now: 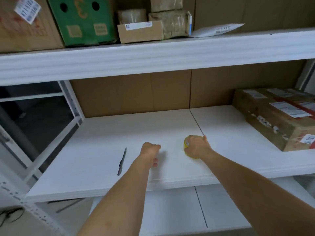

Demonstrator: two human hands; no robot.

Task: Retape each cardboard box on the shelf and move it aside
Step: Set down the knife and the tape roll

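Yellow tape roll point(186, 147) sits gripped under the right hand point(197, 147) on the white shelf point(102, 138), left hand point(150, 149) fisted, holding nothing, beside the pen point(122, 161).

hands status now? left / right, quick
Left hand: fingers curled under, nothing visible in its grip, above the shelf.
Right hand: grip closed over the yellow tape roll on the shelf.

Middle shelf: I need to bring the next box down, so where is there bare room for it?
Bare board lies behind both hands up to the cardboard back panel, and between the right hand on the yellow tape roll and the labelled box. Left of the left hand, the pen intrudes.
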